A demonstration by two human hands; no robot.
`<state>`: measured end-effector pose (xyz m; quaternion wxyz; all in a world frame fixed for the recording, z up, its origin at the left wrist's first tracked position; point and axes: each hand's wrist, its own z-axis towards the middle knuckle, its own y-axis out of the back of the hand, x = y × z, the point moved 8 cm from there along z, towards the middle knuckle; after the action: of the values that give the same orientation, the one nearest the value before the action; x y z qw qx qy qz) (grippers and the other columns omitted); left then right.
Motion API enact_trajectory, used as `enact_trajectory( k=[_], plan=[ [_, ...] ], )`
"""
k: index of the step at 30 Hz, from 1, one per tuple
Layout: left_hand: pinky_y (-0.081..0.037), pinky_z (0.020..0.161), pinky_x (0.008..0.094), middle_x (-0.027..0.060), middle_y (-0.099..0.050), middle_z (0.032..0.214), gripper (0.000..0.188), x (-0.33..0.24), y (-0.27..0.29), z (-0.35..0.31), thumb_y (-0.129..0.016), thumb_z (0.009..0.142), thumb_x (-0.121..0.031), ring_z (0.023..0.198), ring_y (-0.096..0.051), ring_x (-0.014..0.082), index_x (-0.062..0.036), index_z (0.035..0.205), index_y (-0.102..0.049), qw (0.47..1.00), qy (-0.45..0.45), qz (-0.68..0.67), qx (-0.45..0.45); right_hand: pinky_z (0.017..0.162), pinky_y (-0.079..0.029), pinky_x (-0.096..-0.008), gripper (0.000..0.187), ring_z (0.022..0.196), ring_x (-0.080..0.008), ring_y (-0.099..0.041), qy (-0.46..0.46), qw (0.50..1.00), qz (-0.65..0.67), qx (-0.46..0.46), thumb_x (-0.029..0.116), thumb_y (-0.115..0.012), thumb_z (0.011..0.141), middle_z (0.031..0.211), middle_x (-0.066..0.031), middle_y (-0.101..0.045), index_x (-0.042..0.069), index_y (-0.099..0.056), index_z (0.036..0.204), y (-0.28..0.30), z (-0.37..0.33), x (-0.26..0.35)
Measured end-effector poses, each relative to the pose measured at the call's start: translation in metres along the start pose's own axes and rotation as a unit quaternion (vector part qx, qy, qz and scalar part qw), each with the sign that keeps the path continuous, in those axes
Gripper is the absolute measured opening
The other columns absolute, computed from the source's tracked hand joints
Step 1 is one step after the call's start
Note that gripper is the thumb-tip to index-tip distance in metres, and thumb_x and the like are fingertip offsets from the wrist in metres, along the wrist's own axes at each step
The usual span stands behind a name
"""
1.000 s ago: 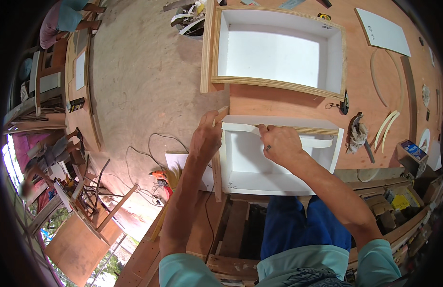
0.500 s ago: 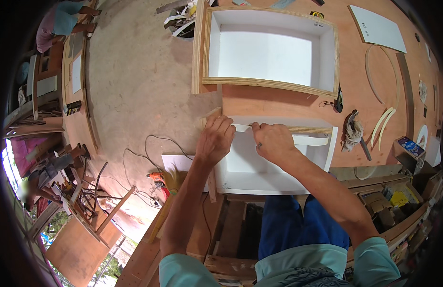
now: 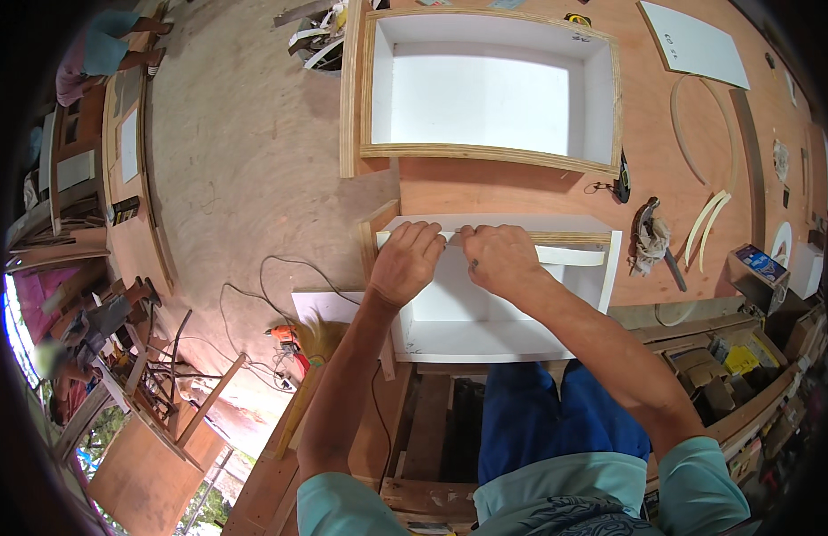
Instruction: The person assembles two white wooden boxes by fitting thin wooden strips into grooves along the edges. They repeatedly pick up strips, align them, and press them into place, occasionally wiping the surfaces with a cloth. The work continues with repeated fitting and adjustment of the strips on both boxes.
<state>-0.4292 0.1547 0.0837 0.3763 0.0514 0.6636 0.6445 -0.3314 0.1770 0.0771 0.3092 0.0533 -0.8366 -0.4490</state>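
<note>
A white open box (image 3: 457, 338) with bare plywood front edges lies in front of me at the table's near side. Along its far edge runs a thin white edging strip (image 3: 570, 256), whose right end bows away from the plywood. My left hand (image 3: 403, 266) is closed on the strip near the box's left corner, fingers curled over the edge. Close beside it, my right hand (image 3: 500, 259) pinches the strip, its fingers also bent over the edge. A short stretch of strip shows between the two hands. My fingertips are partly hidden behind the edge.
A second white box (image 3: 485, 98) with plywood edges stands beyond. On the table at right lie a hammer (image 3: 671, 266), two curved pale strips (image 3: 707, 228) and a white panel (image 3: 695, 43). An orange power tool (image 3: 284, 335) and a broom (image 3: 317, 344) are at left. A person (image 3: 110, 45) is at far left.
My left hand has slid slightly right along the strip, nearer my right hand. The gap between them has narrowed. The whole view has shifted a little.
</note>
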Motion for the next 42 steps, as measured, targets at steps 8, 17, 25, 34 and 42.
enact_trajectory(
  k=[8,17,25,34,42],
  plan=[
    [-0.048,0.085,0.0400,0.0161,-0.061,0.101,0.022,-0.004,-0.007,-0.006,-0.062,0.070,-0.003,0.095,-0.058,0.0298,0.0046,0.091,-0.061,1.000,0.006,0.018,-0.017,0.061,-0.055,-0.0389,0.023,0.068,-0.0301,-0.068,-0.012,1.000,-0.002,0.018,0.010,-0.064,0.074,0.076,-0.0138,-0.068,0.001,-0.063,0.094,-0.005,0.001,-0.004],
    [-0.048,0.088,0.0412,0.0178,-0.061,0.100,0.024,-0.005,-0.011,-0.009,-0.062,0.069,-0.003,0.096,-0.058,0.0311,0.0059,0.091,-0.060,0.999,0.001,0.026,-0.030,0.062,-0.055,-0.0378,0.014,0.070,-0.0288,-0.069,-0.011,1.000,0.016,0.004,0.008,-0.063,0.076,0.077,-0.0162,-0.068,0.001,-0.063,0.088,-0.004,-0.002,-0.006],
    [-0.049,0.087,0.0418,0.0187,-0.061,0.101,0.025,-0.007,-0.010,-0.010,-0.063,0.069,-0.002,0.096,-0.059,0.0316,0.0070,0.092,-0.061,0.999,-0.005,0.043,-0.032,0.068,-0.053,-0.0436,0.030,0.076,-0.0337,-0.068,-0.050,0.991,-0.019,0.125,0.023,-0.066,0.085,0.084,-0.0173,-0.068,0.002,-0.061,0.106,0.013,-0.029,-0.043],
    [-0.046,0.094,0.0420,0.0161,-0.059,0.115,0.027,-0.001,0.001,-0.017,-0.062,0.075,-0.002,0.107,-0.056,0.0297,0.0039,0.101,-0.061,0.999,-0.033,0.008,0.004,0.065,-0.052,-0.0420,0.028,0.073,-0.0320,-0.067,-0.032,0.999,-0.034,0.020,0.023,-0.067,0.084,0.079,-0.0144,-0.067,0.004,-0.063,0.104,0.042,-0.067,-0.064],
    [-0.046,0.090,0.0369,0.0120,-0.051,0.107,0.039,0.023,0.002,-0.037,-0.060,0.076,-0.003,0.098,-0.053,0.0264,0.0021,0.115,-0.054,0.985,0.072,0.150,0.055,0.064,-0.052,-0.0431,0.029,0.072,-0.0314,-0.066,-0.038,0.999,-0.021,0.024,0.022,-0.068,0.082,0.078,-0.0138,-0.065,0.004,-0.065,0.105,0.034,-0.066,-0.069]
  ],
)
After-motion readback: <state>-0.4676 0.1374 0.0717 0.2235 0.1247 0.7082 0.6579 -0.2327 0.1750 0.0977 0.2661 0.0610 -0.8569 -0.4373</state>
